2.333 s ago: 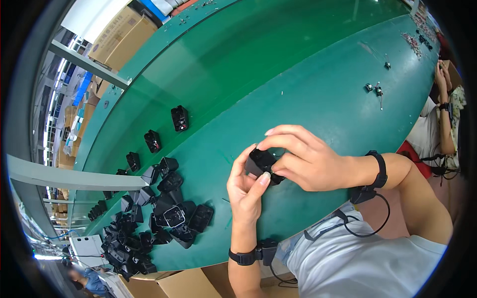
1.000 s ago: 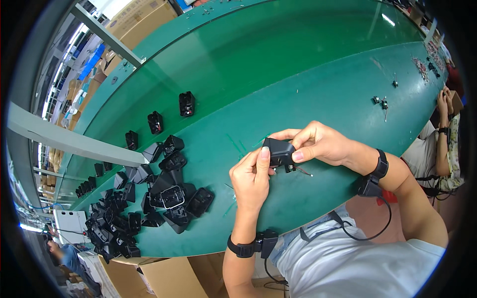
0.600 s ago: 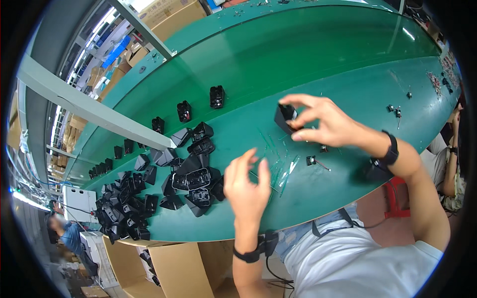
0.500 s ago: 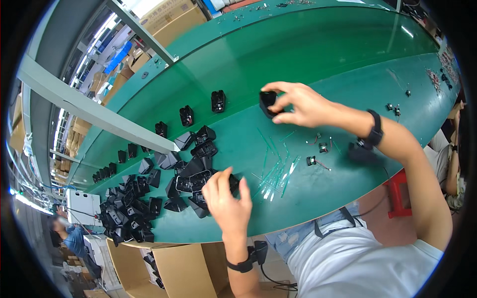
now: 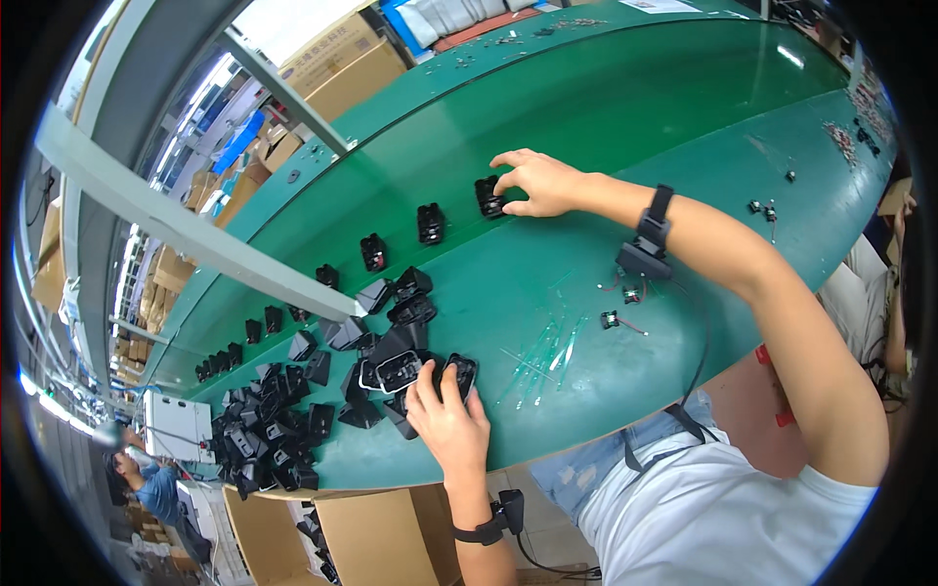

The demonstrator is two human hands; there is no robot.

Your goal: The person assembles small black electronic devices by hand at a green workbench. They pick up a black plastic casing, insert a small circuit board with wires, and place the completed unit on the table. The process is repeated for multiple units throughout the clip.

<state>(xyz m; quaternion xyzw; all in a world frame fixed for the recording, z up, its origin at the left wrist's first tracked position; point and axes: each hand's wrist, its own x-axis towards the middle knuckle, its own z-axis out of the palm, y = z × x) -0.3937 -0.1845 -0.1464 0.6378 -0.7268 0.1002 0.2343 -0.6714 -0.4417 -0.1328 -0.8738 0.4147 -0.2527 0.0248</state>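
Note:
My right hand [image 5: 535, 183] reaches far forward and sets a small black plastic housing [image 5: 488, 196] on the green belt, fingers still around it. It stands at the right end of a spaced row of like housings [image 5: 430, 223]. My left hand [image 5: 447, 415] rests near the table's front edge, fingers closed on another black housing [image 5: 459, 375] at the edge of a heap of black parts [image 5: 391, 352]. Both wrists wear black bands.
More black housings [image 5: 269, 439] lie piled at the left end of the green table [image 5: 606, 117]. Small screws and metal bits [image 5: 616, 317] lie by my right forearm. Cardboard boxes [image 5: 376, 532] stand below the front edge; a person [image 5: 142, 479] sits at far left.
Both hands held one housing together at first. Then my right hand carried it forward to the row on the belt, while my left hand dropped to the heap and gripped another housing.

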